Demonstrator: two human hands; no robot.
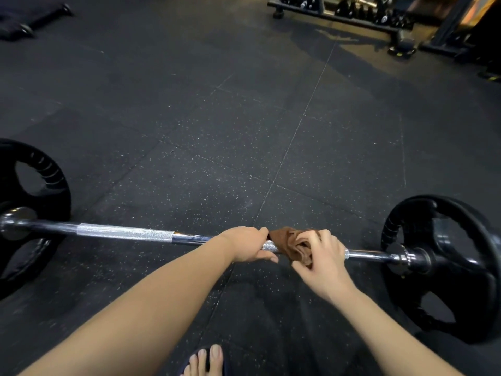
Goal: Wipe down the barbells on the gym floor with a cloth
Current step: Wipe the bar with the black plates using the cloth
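A chrome barbell point(124, 232) lies across the black rubber floor, with a black plate point(444, 267) on its right end and another black plate point(32, 213) on its left end. My left hand point(248, 244) grips the bar right of its middle. Just to its right, my right hand point(322, 263) holds a brown cloth point(291, 244) wrapped around the bar. The bar under the cloth and hands is hidden.
A dumbbell rack point(339, 12) stands at the far top right, beside a dark machine frame point(455, 31). A black bench or pad point(24, 20) lies at the top left. My bare foot point(204, 360) shows at the bottom edge, close to the bar.
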